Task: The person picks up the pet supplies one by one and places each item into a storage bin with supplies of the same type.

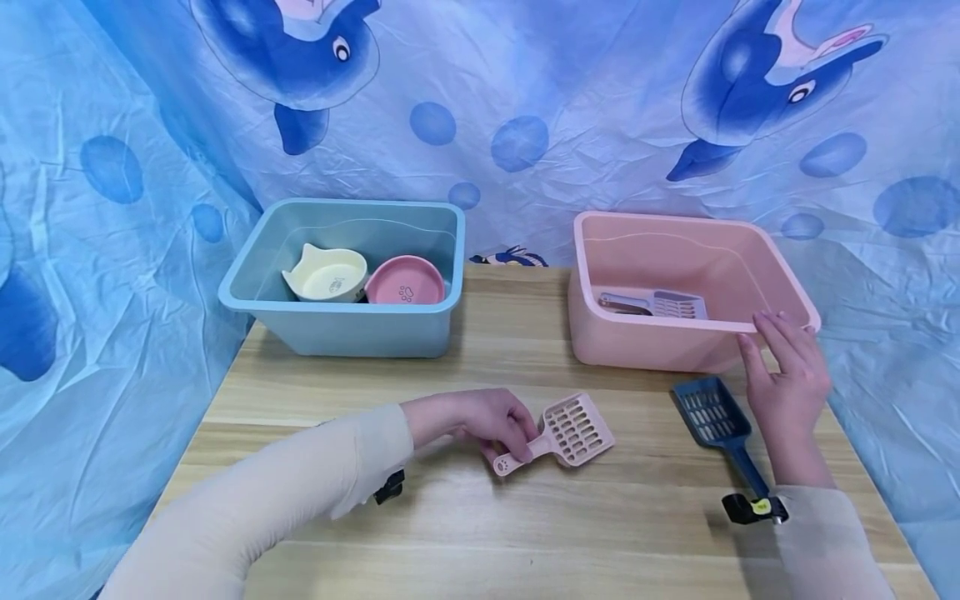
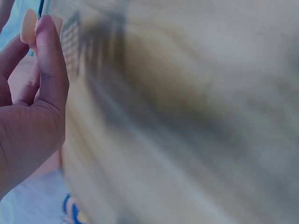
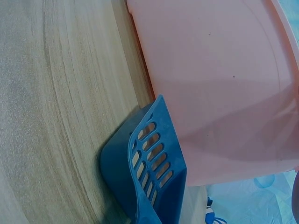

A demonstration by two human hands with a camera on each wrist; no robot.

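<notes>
My left hand (image 1: 498, 425) pinches the handle of a pink slotted litter scoop (image 1: 576, 429), held just over the wooden table. In the left wrist view the fingers (image 2: 51, 65) meet at the handle's end, while the scoop's head is mostly hidden. At the right, my right hand (image 1: 791, 383) rests with extended fingers on the front rim of a pink bin (image 1: 675, 346). Beside that hand lies a dark blue litter scoop (image 1: 708, 412), its handle toward the table's front. A pale lilac scoop (image 1: 678, 305) lies inside the pink bin.
At the back left stands a blue bin (image 1: 360, 329) holding a cream cat-eared bowl (image 1: 330, 275) and a pink bowl (image 1: 408, 282). A blue cloth with cartoon figures (image 1: 517, 142) hangs behind the wooden table (image 1: 420, 533).
</notes>
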